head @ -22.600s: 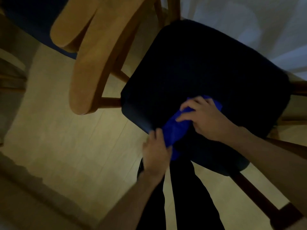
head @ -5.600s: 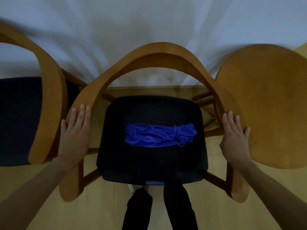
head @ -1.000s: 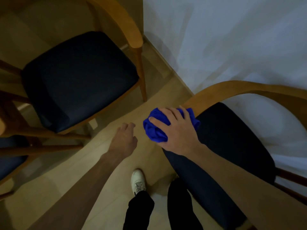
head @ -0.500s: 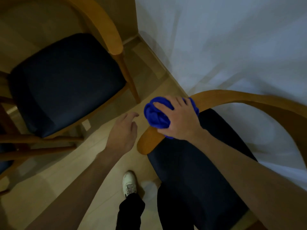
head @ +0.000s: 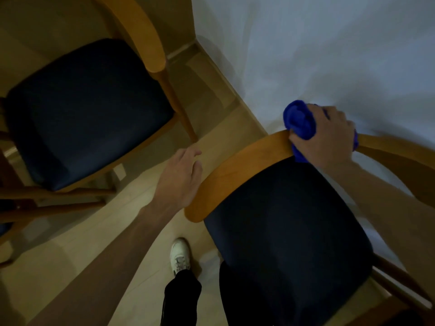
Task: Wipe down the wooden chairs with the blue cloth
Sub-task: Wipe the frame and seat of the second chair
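While the right hand [head: 326, 135] is pressing the bunched blue cloth [head: 299, 121] down onto the curved wooden backrest rail [head: 244, 165] of the near chair, fingers curled over the wad and gripping it, the step in hand is looking like the rail wipe on this chair, roughly at the bend where arm is turning into back; the left hand [head: 180, 177] is hanging just beside the rail's front end, fingers loosely relaxed and holding nothing, not clearly touching the wood. Cloth is sitting on top of the rail, partly hidden under the palm, a fold trailing down the inner edge toward the dark seat cushion [head: 287, 231]. Next move is probably calling for dragging the cloth further along the rail to the right, keeping pressure on top and wrapping the edges, and the free hand steadying the frame if the chair is sliding on the smooth floor [head: 131, 212]. Second chair [head: 146, 31] is standing apart to the left near the wall corner, and whether it is already wiped I can't tell. Versus half a second ago: the cloth hand is sitting further up the rail, away from the rounded front end, so more bare wood is showing between the two hands; a second ago it was right at that end; left hand is hovering in much the same spot, still empty
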Demonstrator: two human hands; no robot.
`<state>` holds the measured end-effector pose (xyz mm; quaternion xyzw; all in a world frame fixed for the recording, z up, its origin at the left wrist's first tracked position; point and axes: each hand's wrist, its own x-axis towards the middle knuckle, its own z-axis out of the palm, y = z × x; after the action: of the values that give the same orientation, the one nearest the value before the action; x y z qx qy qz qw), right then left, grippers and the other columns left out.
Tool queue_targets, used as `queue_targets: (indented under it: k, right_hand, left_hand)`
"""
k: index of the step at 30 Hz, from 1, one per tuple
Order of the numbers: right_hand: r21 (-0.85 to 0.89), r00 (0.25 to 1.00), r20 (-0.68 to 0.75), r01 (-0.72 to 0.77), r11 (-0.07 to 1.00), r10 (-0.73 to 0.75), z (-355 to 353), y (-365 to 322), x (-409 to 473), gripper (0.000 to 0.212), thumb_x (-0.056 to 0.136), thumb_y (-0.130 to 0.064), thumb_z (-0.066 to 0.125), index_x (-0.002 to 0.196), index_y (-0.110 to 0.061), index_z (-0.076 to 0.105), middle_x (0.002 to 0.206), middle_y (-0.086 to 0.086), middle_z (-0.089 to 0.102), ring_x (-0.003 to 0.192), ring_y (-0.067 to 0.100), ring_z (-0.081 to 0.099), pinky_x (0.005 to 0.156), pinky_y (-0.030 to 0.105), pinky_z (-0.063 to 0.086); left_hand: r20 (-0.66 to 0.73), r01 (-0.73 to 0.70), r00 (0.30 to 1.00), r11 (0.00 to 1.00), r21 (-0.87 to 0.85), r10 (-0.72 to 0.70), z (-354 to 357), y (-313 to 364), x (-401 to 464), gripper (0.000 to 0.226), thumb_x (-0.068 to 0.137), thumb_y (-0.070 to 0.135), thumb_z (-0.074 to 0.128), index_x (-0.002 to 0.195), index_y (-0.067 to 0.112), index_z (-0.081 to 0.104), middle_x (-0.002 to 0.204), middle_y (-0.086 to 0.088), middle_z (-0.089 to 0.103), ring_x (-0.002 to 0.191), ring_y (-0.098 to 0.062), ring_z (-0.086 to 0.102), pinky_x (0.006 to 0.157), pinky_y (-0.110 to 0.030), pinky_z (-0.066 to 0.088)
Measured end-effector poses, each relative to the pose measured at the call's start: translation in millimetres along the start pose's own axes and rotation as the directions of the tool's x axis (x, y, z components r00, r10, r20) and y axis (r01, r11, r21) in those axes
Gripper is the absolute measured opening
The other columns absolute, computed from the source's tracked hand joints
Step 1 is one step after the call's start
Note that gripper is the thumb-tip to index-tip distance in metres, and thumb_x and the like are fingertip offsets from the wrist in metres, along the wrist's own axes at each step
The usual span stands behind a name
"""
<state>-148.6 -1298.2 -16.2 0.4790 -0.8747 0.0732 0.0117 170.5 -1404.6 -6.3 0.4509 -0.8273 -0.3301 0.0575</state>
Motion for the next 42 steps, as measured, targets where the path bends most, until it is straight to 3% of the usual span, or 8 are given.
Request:
queue_targets:
  k: [4, 8, 14, 19, 28, 34, 38, 42]
  right_hand:
    - [0.062, 1.000, 0.002, 0.016, 0.998, -0.016, 2.4, -41.7, -6.6, 0.065, 0.070, -0.064, 0.052, 0.123, -0.027, 0.051, 0.117, 0.007, 0.060, 0.107, 0.034, 0.053, 0.093, 0.049, 0.038]
    - [0.089, 0.960, 0.103, 0.254, 0.963, -0.262, 1.4, -134.9, -37.7, 0.061, 0.065, -0.074, 0.052, 0.112, -0.035, 0.053, 0.103, -0.005, 0.063, 0.097, 0.023, 0.055, 0.090, 0.042, 0.034]
    - [0.320, 0.697, 0.270, 0.585, 0.745, -0.664, 2.4, -231.5, -114.5, 0.054, 0.072, -0.070, 0.050, 0.104, -0.028, 0.063, 0.101, -0.006, 0.063, 0.099, 0.020, 0.054, 0.097, 0.048, 0.033]
    - [0.294, 0.558, 0.360, 0.693, 0.658, -0.748, 2.3, -238.7, -99.1, 0.057, 0.075, -0.074, 0.041, 0.100, -0.028, 0.064, 0.093, -0.007, 0.063, 0.091, 0.018, 0.054, 0.090, 0.045, 0.034]
    - [0.227, 0.772, 0.328, 0.495, 0.839, -0.544, 3.4, -174.0, -23.0, 0.041, 0.073, -0.075, 0.042, 0.070, -0.034, 0.048, 0.061, -0.016, 0.050, 0.062, 0.009, 0.050, 0.080, 0.038, 0.044]
    - [0.133, 0.894, 0.366, 0.226, 0.965, -0.260, -5.6, -75.1, 35.9, 0.045, 0.071, -0.075, 0.038, 0.088, -0.036, 0.054, 0.070, -0.008, 0.056, 0.068, 0.018, 0.054, 0.074, 0.034, 0.041]
    - [0.036, 0.936, 0.352, -0.013, 0.999, 0.000, -9.0, -6.0, 48.9, 0.044, 0.086, -0.061, 0.048, 0.095, -0.020, 0.061, 0.080, 0.006, 0.062, 0.068, 0.026, 0.051, 0.068, 0.035, 0.039]
    - [-0.088, 0.978, 0.203, -0.032, 0.996, 0.049, -7.0, -7.6, 30.0, 0.054, 0.080, -0.064, 0.041, 0.101, -0.017, 0.060, 0.081, 0.006, 0.059, 0.076, 0.031, 0.054, 0.079, 0.045, 0.043]
  left_hand:
    - [0.005, 0.088, 0.996, 0.996, -0.009, -0.088, 2.5, -25.2, -15.6, 0.031, 0.100, 0.018, 0.042, 0.130, 0.014, 0.050, 0.126, -0.003, 0.055, 0.115, -0.016, 0.052, 0.090, -0.020, 0.035]
    - [-0.005, 0.166, 0.986, 0.986, -0.020, -0.166, 2.2, -45.0, -30.6, 0.031, 0.098, 0.014, 0.045, 0.129, 0.016, 0.051, 0.126, -0.001, 0.056, 0.115, -0.015, 0.052, 0.090, -0.019, 0.035]
    - [-0.036, 0.375, 0.926, 0.926, -0.043, -0.377, -16.5, -81.1, -56.8, 0.039, 0.088, -0.002, 0.046, 0.122, 0.015, 0.053, 0.125, -0.005, 0.056, 0.114, -0.022, 0.053, 0.093, -0.034, 0.044]
    - [-0.071, 0.458, 0.887, 0.889, -0.008, -0.457, -30.0, -95.3, -67.6, 0.041, 0.088, -0.002, 0.045, 0.123, 0.018, 0.053, 0.126, -0.004, 0.056, 0.115, -0.021, 0.053, 0.094, -0.035, 0.044]
    - [-0.085, 0.339, 0.938, 0.940, 0.039, -0.335, -35.2, -79.2, -51.9, 0.035, 0.093, 0.005, 0.047, 0.126, 0.018, 0.051, 0.128, -0.004, 0.054, 0.114, -0.018, 0.052, 0.089, -0.026, 0.038]
    - [-0.080, 0.268, 0.961, 0.963, 0.009, -0.266, -19.6, -52.8, -40.5, 0.036, 0.093, 0.007, 0.048, 0.127, 0.020, 0.050, 0.127, 0.000, 0.053, 0.117, -0.016, 0.050, 0.090, -0.026, 0.038]
    - [-0.058, 0.209, 0.976, 0.977, -0.032, -0.210, -10.7, -44.2, -34.8, 0.036, 0.094, 0.007, 0.048, 0.128, 0.020, 0.050, 0.126, 0.001, 0.054, 0.117, -0.015, 0.050, 0.091, -0.024, 0.037]
    - [-0.020, 0.076, 0.997, 0.997, -0.022, -0.076, 0.5, -28.0, -34.8, 0.031, 0.099, 0.013, 0.044, 0.129, 0.016, 0.051, 0.126, -0.001, 0.055, 0.117, -0.016, 0.051, 0.094, -0.022, 0.035]
